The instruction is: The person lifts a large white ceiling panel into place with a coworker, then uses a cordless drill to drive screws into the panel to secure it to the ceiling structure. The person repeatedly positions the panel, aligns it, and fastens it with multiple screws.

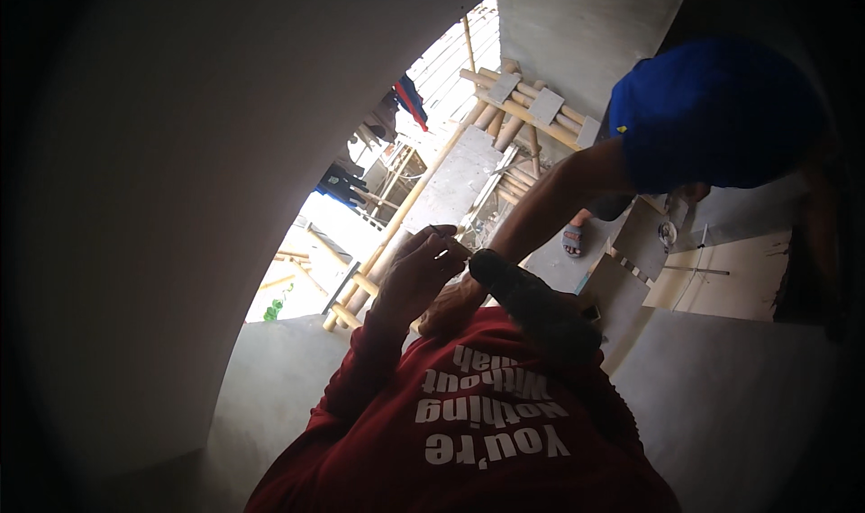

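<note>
Head view, left hand (410,277), grip unclear, right hand (527,299), darkly indistinct

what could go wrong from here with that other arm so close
The co-worker's forearm lies close to the person's left hand, so the two might bump. The small grey slabs resting across the bamboo poles show no clear fastening and could slip if knocked.

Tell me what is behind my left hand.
Part of a grey board shows beyond your left hand; whatever the hand itself covers cannot be seen.
</note>
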Available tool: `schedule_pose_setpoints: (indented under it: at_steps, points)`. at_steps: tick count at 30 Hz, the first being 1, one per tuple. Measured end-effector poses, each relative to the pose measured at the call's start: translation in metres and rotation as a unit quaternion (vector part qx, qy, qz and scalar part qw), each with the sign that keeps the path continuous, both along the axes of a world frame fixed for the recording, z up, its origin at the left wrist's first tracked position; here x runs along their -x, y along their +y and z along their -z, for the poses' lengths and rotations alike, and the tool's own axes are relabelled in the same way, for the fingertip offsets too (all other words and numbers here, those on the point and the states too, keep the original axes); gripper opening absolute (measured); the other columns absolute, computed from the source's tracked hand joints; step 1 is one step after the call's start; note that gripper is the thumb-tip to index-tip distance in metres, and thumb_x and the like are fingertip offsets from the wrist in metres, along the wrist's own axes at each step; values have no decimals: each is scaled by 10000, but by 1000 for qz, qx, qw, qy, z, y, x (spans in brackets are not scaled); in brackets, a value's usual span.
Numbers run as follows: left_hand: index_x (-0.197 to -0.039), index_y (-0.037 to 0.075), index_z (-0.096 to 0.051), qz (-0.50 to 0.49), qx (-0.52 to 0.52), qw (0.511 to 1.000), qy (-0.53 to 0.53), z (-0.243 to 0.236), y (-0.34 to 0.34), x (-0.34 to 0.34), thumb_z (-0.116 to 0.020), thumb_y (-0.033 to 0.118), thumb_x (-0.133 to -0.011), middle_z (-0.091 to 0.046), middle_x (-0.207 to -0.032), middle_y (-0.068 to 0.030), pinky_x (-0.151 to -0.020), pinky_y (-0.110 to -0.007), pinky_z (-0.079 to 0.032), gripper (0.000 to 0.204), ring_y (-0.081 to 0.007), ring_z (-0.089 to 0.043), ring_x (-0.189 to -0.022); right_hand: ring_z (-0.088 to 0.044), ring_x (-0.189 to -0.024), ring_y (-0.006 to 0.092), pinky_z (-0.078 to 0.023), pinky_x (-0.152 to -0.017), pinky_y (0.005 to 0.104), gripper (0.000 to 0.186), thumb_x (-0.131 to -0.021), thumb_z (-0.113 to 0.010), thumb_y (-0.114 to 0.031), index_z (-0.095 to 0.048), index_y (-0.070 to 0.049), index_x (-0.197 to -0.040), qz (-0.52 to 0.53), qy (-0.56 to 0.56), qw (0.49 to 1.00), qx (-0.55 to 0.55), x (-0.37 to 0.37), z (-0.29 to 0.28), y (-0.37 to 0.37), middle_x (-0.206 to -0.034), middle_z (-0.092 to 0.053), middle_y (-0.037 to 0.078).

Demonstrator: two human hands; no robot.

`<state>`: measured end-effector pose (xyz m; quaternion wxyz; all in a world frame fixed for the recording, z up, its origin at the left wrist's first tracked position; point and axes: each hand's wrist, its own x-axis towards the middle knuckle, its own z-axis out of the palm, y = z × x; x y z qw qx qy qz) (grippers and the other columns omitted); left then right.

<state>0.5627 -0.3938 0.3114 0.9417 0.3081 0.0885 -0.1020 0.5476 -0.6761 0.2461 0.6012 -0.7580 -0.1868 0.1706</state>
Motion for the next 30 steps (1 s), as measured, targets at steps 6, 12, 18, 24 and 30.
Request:
schedule_pose_setpoints:
  at_steps: [6,12,18,24,30]
  points:
    - [-1408,-11,-387,-202,-109,973,-8,24,67,-21,-487,319,-1039,-529,-1308,-201,-1125,-433,-389,505,-317,-490,-1276,-674,-845,169,-552,-752,328,323,-800,-765,-151,-679,-38,-1090,8,50,998,36,2,25,-3,-1007,-688,77]
    - [-1423,75,-418,-385,-59,916,-91,36,160,-23,-584,195,-981,-433,-1447,-171,-1188,-493,-298,487,-317,-360,-1401,-679,-860,173,-558,-765,337,342,-804,-770,-167,-681,-44,-1111,9,103,992,79,-2,50,-1,-1030,-691,76]
    - [-1307,74,-548,-372,-43,909,-183,47,178,-41,-591,85,-959,-543,-1338,-100,-1180,-507,-312,351,-289,-460,-1293,-646,-783,128,-520,-697,279,227,-814,-748,-123,-686,-39,-1015,-16,24,1000,-6,-15,31,4,-945,-684,42]
    - [-1413,76,-456,-341,-101,908,-220,63,195,-51,-607,93,-950,-475,-1436,-129,-1180,-555,-293,487,-296,-400,-1363,-634,-729,93,-503,-648,242,196,-822,-752,-115,-702,-27,-989,47,386,889,-242,-15,-24,8,-870,-687,14]
    - [-1429,45,-434,-367,-141,896,-206,65,197,-58,-663,90,-912,-489,-1421,-135,-1186,-553,-272,567,-289,-409,-1369,-644,-749,105,-516,-660,253,232,-816,-762,-120,-705,-27,-1021,-20,203,939,-278,-26,-43,7,-878,-692,20]
